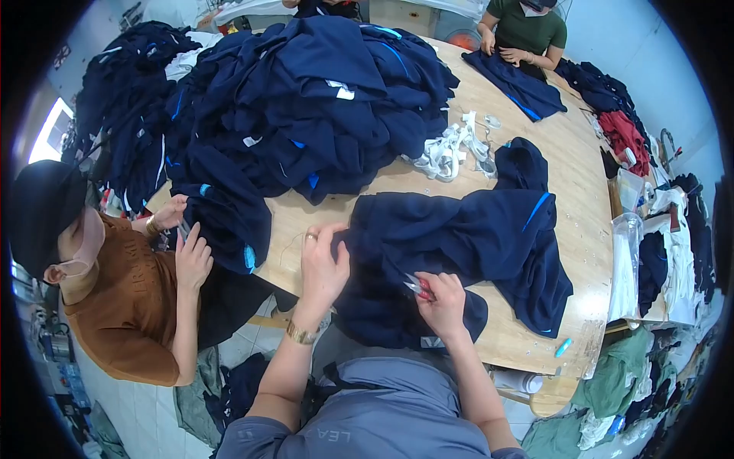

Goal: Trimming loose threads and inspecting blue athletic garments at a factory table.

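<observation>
A dark navy garment (451,237) with a bright blue stripe lies rumpled across the table in front of me, its lower part hanging over the near edge. My right hand (443,302) is closed around the red handles of small thread snips (417,286), whose metal blades point left over the fabric. My left hand (325,264) is raised beside the garment's left edge. Its fingers are curved, with a gap between thumb and forefinger. A thin loose thread shows against the table just left of those fingers; whether it touches them I cannot tell.
A big heap of navy garments (306,99) covers the far left of the wooden table (585,222). White strips (451,149) lie beyond my garment, a turquoise marker-like object (563,347) at the near right. Co-workers handle navy garments at my left and across the table.
</observation>
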`<state>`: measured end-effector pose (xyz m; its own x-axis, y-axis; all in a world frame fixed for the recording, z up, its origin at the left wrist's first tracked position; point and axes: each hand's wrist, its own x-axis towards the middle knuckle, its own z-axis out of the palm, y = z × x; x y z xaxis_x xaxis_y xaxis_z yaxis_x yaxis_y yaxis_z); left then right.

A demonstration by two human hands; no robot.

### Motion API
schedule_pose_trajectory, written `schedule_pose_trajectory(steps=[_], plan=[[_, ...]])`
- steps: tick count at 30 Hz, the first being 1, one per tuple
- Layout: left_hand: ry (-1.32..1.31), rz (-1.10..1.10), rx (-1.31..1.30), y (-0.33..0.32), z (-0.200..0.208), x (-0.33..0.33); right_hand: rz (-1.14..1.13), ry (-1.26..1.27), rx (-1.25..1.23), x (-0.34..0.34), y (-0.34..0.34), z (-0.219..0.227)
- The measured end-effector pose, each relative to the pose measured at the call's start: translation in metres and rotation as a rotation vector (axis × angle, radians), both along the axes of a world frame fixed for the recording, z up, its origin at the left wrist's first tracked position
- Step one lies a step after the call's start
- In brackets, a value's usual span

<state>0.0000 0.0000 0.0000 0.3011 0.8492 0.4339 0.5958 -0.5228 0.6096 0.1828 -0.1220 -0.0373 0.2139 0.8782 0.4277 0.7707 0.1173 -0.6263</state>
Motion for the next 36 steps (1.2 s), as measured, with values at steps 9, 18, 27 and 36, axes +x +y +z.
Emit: schedule_pose_trajectory(steps=[9,18,27,36], plan=[[-0.627,-0.234,-1.449,-0.036,0.001,0.02,0.138,-0.406,0.398,0.002,0.001,0.048],[-1.371,-0.596,-1.402,-0.016,0.031,0.044,-0.085,0.099,0.358,0.009,0.014,0.058],[-1.503,-0.667,-1.533,-0.033,0.011,0.06,-0.122,0.708,0.04,0.009,0.022,0.076],[-0.792,-0.762,-0.935,-0.013,0.081,0.057,0.13,0.643,0.108,0.014,0.058,0.132]])
